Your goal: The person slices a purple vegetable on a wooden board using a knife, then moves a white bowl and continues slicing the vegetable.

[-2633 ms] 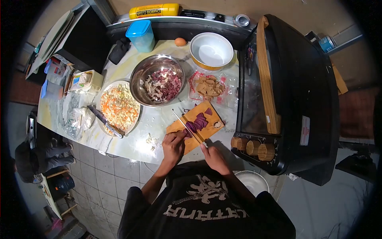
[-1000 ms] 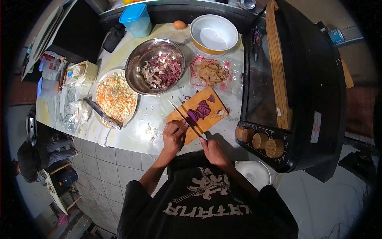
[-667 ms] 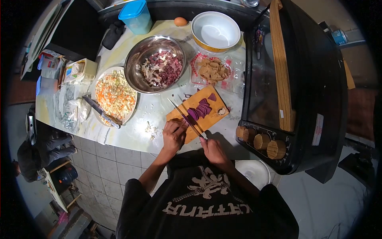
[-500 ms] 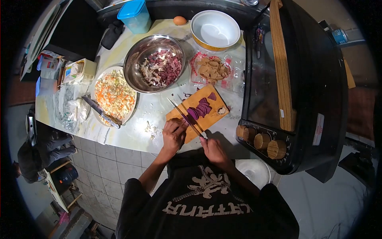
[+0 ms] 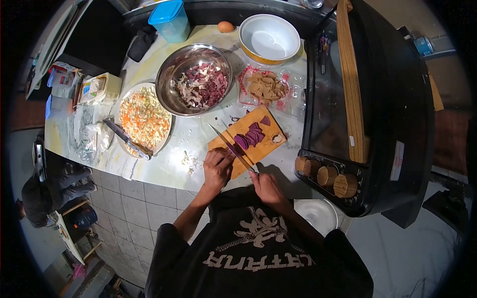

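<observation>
A small wooden cutting board (image 5: 266, 148) lies near the counter's front edge with purple slices (image 5: 250, 137) fanned across it. My right hand (image 5: 265, 187) grips the handle of a long knife (image 5: 229, 144), whose blade runs diagonally over the board's left part. My left hand (image 5: 217, 169) presses down on the uncut purple piece at the board's near left corner, right against the blade. The piece itself is mostly hidden under my fingers.
Behind the board stand a steel bowl (image 5: 171, 77) of chopped purple and pale bits, a plate of shredded vegetables (image 5: 144, 118) with a second knife (image 5: 127, 140), a bag of brown chips (image 5: 263, 88), a white bowl (image 5: 268, 37), an egg (image 5: 226, 26) and a blue-lidded tub (image 5: 170, 21). A black oven (image 5: 367, 109) fills the right.
Both hands stay at the board; the knife shifts only slightly against the purple piece. The view has tilted down a little since the oldest frame.
</observation>
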A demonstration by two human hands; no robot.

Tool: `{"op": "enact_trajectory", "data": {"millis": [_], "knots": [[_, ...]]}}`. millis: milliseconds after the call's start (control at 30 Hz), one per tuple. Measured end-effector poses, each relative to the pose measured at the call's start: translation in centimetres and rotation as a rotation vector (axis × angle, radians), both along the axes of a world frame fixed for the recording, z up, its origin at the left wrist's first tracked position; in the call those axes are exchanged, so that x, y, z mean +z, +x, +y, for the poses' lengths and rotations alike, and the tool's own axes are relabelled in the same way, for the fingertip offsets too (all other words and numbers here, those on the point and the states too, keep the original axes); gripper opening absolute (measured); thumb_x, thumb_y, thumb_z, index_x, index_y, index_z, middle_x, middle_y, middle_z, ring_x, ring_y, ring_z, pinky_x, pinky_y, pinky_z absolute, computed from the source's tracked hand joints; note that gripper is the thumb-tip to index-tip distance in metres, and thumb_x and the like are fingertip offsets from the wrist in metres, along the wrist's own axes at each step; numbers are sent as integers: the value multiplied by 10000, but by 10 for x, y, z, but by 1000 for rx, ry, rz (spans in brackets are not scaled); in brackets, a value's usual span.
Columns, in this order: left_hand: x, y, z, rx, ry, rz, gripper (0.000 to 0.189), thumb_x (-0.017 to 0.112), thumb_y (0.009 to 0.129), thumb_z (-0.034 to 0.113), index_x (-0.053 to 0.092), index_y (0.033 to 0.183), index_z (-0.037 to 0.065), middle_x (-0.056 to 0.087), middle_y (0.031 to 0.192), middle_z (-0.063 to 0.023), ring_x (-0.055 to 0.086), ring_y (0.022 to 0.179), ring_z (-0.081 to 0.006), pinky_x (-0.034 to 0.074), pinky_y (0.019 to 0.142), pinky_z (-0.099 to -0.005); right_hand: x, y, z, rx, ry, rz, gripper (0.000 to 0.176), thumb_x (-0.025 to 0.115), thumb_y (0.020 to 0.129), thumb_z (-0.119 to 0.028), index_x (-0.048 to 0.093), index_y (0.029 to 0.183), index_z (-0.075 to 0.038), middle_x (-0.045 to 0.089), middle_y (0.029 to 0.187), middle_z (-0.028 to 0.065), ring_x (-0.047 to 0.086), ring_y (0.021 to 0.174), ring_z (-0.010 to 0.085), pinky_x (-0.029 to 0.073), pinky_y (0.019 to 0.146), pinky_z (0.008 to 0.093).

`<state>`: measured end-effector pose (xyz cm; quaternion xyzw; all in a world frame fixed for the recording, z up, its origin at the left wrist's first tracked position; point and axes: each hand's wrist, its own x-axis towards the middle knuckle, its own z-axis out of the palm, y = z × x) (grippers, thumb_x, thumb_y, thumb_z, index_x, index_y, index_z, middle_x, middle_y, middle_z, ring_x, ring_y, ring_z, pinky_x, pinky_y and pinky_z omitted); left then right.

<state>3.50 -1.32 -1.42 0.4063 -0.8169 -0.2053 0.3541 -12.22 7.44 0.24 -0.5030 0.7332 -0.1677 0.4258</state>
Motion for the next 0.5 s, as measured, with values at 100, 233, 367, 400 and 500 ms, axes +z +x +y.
{"op": "enact_trajectory", "data": {"millis": [100,233,367,400,500], "knots": [[-2,1,0,-2,2,-12,285,654,567,-50,650,838,38,622,863,-80,583,836,-271,461,719,-354,1,0,-1,-5,0,12,469,446,916,-313,561,674,72,546,687,299,539,713,464,400,656,520],[-1,0,1,-4,7,-13,288,649,574,-45,648,847,44,617,869,-78,579,840,-270,457,725,-353,4,1,-2,-7,9,19,476,448,915,-326,561,679,72,547,693,301,536,721,468,399,657,521],[-2,0,1,2,-4,-14,291,642,579,-38,646,855,52,611,870,-76,576,833,-268,451,717,-351,1,0,-1,11,5,32,479,451,914,-332,561,677,70,549,696,299,537,724,465,399,659,521],[-2,1,1,-1,-7,-8,292,640,578,-36,645,856,54,610,869,-75,575,830,-266,449,712,-351,4,1,-2,-1,10,22,484,450,914,-335,560,675,71,547,692,299,536,719,465,399,657,520],[-2,1,1,-1,-9,-7,291,640,575,-36,645,852,54,608,866,-76,574,829,-265,448,709,-351,6,0,-4,-6,16,2,493,444,917,-337,560,671,75,543,684,300,536,709,467,401,649,520]]}}
